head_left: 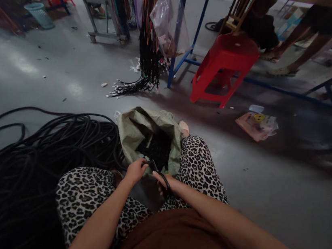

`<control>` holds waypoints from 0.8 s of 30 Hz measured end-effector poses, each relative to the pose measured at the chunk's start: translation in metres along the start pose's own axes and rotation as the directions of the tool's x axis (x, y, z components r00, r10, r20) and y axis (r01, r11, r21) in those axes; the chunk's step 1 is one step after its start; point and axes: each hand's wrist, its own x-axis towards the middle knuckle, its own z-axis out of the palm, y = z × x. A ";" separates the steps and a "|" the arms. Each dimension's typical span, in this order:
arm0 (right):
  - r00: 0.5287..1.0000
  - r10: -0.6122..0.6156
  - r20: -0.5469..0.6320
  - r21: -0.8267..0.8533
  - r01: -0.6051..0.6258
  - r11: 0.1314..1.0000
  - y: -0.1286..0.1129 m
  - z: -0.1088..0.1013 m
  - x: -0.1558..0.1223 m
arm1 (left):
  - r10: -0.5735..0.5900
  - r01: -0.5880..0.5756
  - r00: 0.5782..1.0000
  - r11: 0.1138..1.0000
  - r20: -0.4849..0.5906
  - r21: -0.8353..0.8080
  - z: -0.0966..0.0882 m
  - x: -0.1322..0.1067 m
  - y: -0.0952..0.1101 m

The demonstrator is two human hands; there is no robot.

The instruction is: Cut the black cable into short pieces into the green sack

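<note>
My right hand (161, 181) is closed around the black handles of a pair of scissors (167, 182), whose blades point up and left toward my other hand. My left hand (136, 170) pinches a short dark piece that looks like black cord (146, 162), right by the blades. Both hands are over the near rim of an open olive-green woven sack (129, 134) standing between my knees. Dark scraps (158, 150) lie inside it. To the left, thick black cord (90, 139) lies in a large tangled heap on the floor.
A red plastic stool (233, 53) stands by a blue-legged table frame (178, 32). Black cords with white tips (149, 65) hang down to the floor. A plastic package (257, 124) lies at right. Another person's legs (304, 49) show behind the table. A blue bin (41, 14) is far left.
</note>
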 end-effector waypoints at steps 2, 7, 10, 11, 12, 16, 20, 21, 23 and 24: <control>1.000 -0.009 0.021 0.010 0.009 1.000 0.001 0.001 0.001 | 0.013 -0.013 1.000 1.000 0.005 0.001 0.001 0.000 0.001; 0.999 -0.016 0.039 -0.003 0.016 1.000 0.005 0.000 0.004 | 0.053 -0.054 0.998 0.998 0.035 0.035 0.003 -0.001 0.003; 0.999 -0.015 0.036 -0.005 0.015 1.000 0.003 0.001 0.001 | 0.070 -0.072 0.996 0.997 0.051 0.037 0.003 -0.003 0.006; 0.999 -0.013 0.035 -0.003 0.013 1.000 0.002 0.001 0.000 | 0.072 -0.074 0.996 0.997 0.054 0.037 0.003 -0.004 0.006; 0.999 -0.009 0.039 -0.001 0.009 1.000 0.001 0.001 -0.002 | 0.073 -0.075 0.996 0.996 0.055 0.038 0.003 -0.004 0.007; 0.999 0.006 0.048 0.020 -0.007 1.000 -0.003 0.001 -0.006 | 0.085 -0.089 0.994 0.994 0.069 0.057 0.004 -0.005 0.008; 0.998 0.012 0.055 0.043 -0.014 0.999 -0.003 0.002 -0.007 | 0.107 -0.112 0.990 0.993 0.091 0.047 0.004 -0.005 0.008; 0.998 0.011 0.060 0.051 -0.014 0.999 -0.002 0.002 -0.007 | 0.110 -0.115 0.989 0.993 0.099 0.042 0.004 -0.005 0.008; 0.998 0.021 0.064 0.058 -0.025 0.998 -0.001 0.003 -0.005 | 0.113 -0.118 0.987 0.992 0.116 0.041 0.004 -0.005 0.007; 0.997 0.024 0.067 0.058 -0.028 0.998 0.000 0.003 -0.004 | 0.113 -0.119 0.986 0.992 0.120 0.043 0.004 -0.005 0.007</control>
